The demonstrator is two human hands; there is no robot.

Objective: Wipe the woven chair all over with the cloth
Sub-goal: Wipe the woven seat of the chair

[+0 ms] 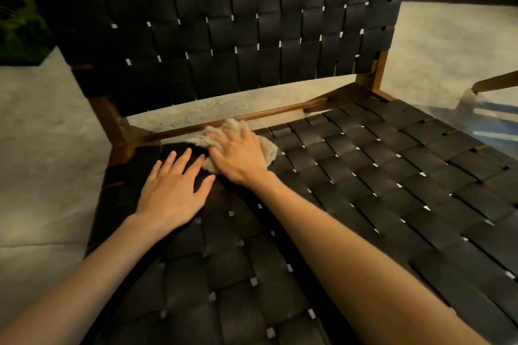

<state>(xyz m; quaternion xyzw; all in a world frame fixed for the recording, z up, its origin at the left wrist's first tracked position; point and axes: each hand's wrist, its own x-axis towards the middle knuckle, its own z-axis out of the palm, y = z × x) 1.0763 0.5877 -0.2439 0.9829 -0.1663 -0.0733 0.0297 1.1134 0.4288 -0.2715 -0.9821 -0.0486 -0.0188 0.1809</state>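
So this looks like the seat part of the job. The person has the cloth [269, 150] down on the woven chair [364, 176], at the far-left corner of the seat, right up against the wooden rear rail [252, 116], with a bit of cloth bunched onto the rail itself. From the pictures there's no telling how much of the chair is already done. Going by where the cloth sits, I'd guess the seat is being worked from that corner.

Hands: the right hand [238, 154] lies flat on top of the cloth, fingers fairly straight and a little apart, pressing it onto the straps rather than gripping it. The left hand [173, 190] is just to the left of it, palm down on the bare weave with the fingers spread wide. It holds nothing, and its fingertips sit very close to the cloth edge. It looks like it's bracing, but that's my read.

Next move, I reckon: drag the cloth rightward along the far edge, then work back toward the near edge in passes. It needs steady downward pressure so the cloth doesn't ride up or snag in the little gaps between straps. The backrest [224, 22] and the wood frame also need covering.
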